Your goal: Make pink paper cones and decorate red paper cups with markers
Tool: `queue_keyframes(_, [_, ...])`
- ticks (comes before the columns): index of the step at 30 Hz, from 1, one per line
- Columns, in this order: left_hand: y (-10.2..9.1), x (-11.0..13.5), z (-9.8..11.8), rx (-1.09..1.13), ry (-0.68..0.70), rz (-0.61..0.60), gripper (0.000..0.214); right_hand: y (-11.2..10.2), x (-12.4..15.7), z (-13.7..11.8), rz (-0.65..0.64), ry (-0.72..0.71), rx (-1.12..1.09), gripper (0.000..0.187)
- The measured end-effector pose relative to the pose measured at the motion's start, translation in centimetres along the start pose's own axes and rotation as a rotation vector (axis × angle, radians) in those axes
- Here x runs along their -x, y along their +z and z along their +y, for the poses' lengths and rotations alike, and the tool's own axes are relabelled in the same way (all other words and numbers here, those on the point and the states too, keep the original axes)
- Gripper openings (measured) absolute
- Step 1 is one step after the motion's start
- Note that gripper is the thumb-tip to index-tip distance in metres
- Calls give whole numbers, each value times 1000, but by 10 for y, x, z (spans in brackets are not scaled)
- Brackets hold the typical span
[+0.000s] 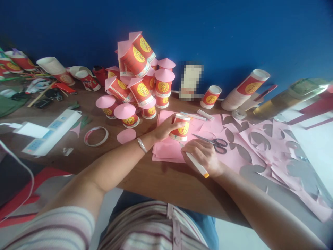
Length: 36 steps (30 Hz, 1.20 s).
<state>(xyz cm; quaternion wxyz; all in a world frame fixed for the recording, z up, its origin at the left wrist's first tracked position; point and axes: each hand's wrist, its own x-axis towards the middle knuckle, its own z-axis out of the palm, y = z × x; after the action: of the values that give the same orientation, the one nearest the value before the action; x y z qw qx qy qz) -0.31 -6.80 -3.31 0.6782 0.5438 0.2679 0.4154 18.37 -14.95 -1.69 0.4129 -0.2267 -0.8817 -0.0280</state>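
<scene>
My left hand point(166, 129) is wrapped round a red and white paper cup point(183, 129) with a yellow emblem. The cup stands on a stack of pink paper sheets point(166, 151). In my right hand point(201, 154) is a slim white pen point(195, 164) with an orange end, its tip close to the foot of the cup. Dark-handled scissors point(221, 146) lie just beyond my right hand, on the pink paper. A loose pink paper circle point(126, 136) rests on the table left of the stack.
Cups with pink cone tops point(163, 81) are piled at the back. Pink paper offcuts point(262, 146) spread over the right side. A roll of tape point(96, 136) and a white power strip point(53, 132) lie left. Stacked cups point(244, 90) lean against the blue wall point(234, 34); a bottle point(291, 97) lies right.
</scene>
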Motion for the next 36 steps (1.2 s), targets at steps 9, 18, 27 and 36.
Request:
queue_keyframes(9, [0, 1, 1, 11, 7, -7, 38, -1, 1, 3, 14, 11, 21, 16])
queue_keyframes(18, [2, 4, 5, -1, -33, 27, 43, 0, 3, 8, 46, 59, 64, 18])
queue_keyframes(27, [2, 5, 6, -8, -43, -8, 40, 1, 2, 9, 33, 54, 71, 14])
queue_keyframes(36, [2, 3, 6, -5, -22, -16, 39, 2, 4, 11, 37, 58, 102, 17])
